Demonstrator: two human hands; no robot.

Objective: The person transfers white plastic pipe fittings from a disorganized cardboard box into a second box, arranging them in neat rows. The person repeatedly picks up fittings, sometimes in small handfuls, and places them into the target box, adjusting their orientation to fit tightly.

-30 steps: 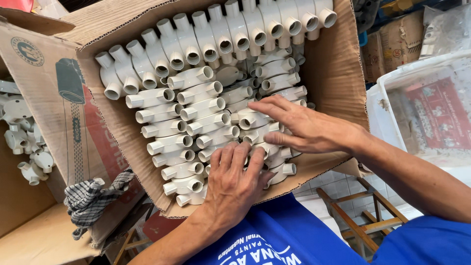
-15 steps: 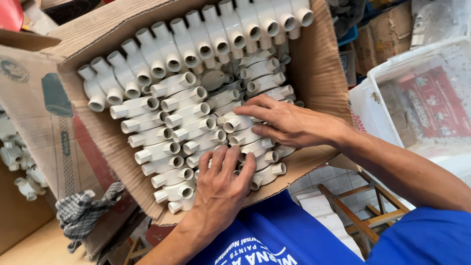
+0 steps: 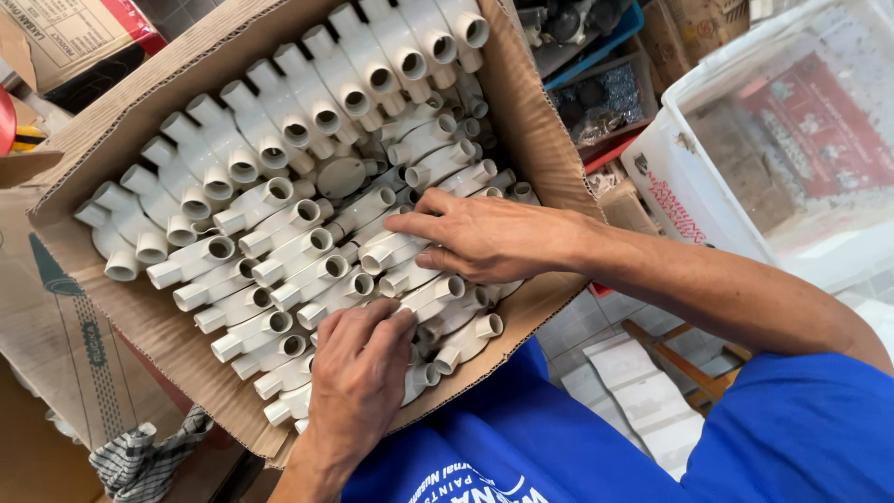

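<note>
A brown cardboard box (image 3: 549, 158) rests on my lap, packed with rows of white plastic pipe fittings (image 3: 279, 233), their open round ends facing up and right. My left hand (image 3: 358, 377) lies palm down on the fittings at the box's near edge, fingers pressing on them. My right hand (image 3: 484, 237) reaches in from the right and lies flat over the fittings in the middle right, fingers stretched toward the centre. Neither hand grips a fitting. One round white cap (image 3: 340, 175) sits among the tubes.
A translucent plastic bin (image 3: 792, 158) stands to the right. Behind the box are a blue tray (image 3: 605, 42) with dark parts and more cardboard boxes (image 3: 74, 37). A checked cloth (image 3: 149, 456) hangs at the lower left. A wooden stool frame (image 3: 689, 373) shows below my right arm.
The view has shifted, so the box sits further left and lower in frame. Both hands stay on the fittings; the right hand's fingers have slid slightly toward the centre.
</note>
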